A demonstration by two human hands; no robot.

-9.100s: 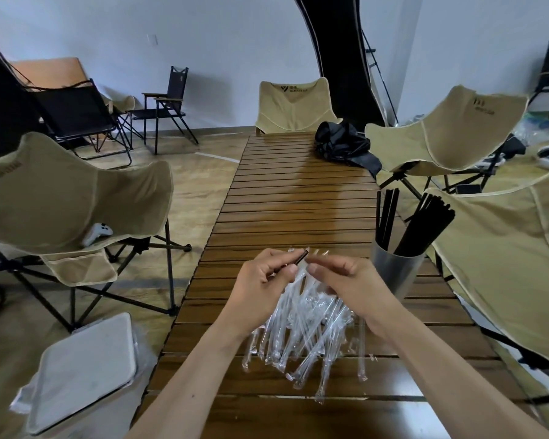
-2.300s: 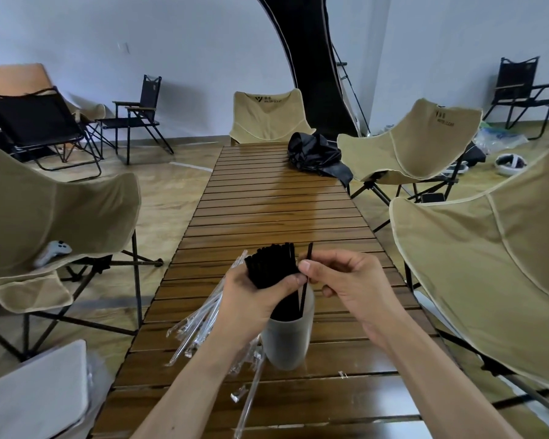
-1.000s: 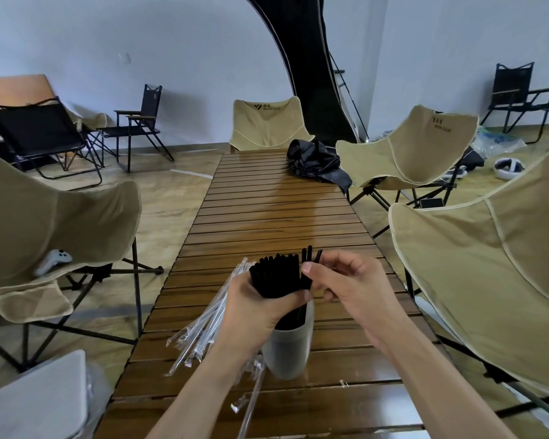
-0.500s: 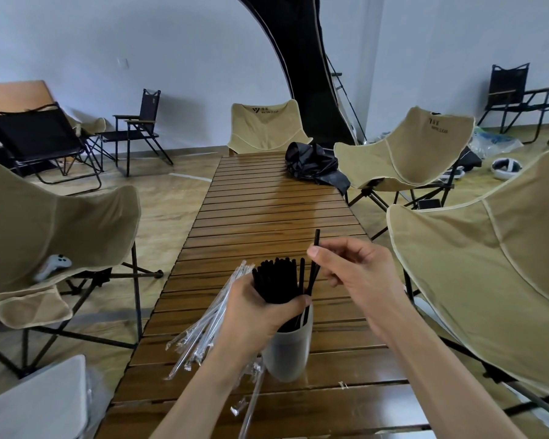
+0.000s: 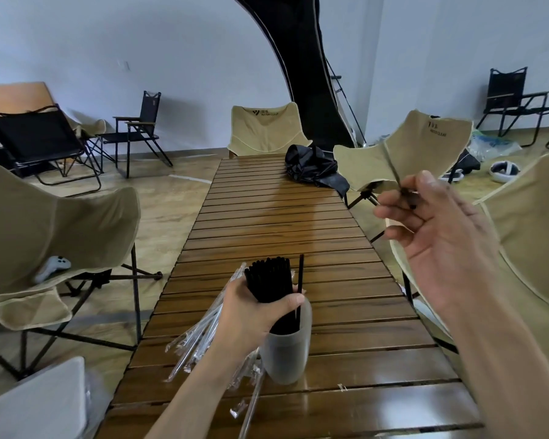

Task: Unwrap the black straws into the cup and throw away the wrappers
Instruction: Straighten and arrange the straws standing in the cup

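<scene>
A grey translucent cup (image 5: 285, 359) stands on the wooden slat table (image 5: 282, 223), near its front. My left hand (image 5: 251, 315) is closed around a bundle of black straws (image 5: 268, 280) that stand in the cup. One more black straw (image 5: 300, 274) stands in the cup just right of the bundle. My right hand (image 5: 441, 239) is raised high to the right, pinching a single blurred black straw (image 5: 393, 171). Clear wrappers (image 5: 200, 340) fan out to the left behind my left hand; whether that hand holds them I cannot tell.
A white-lidded bin (image 5: 35, 403) sits on the floor at the lower left. Tan camp chairs flank the table on the left (image 5: 54, 229) and on the right (image 5: 526, 248). A black bag (image 5: 311, 169) lies at the table's far end. Loose wrappers (image 5: 251, 403) lie in front of the cup.
My right hand has lifted one black straw out of the cup and swung up and to the right. My left hand still grips the bundle in the cup.
</scene>
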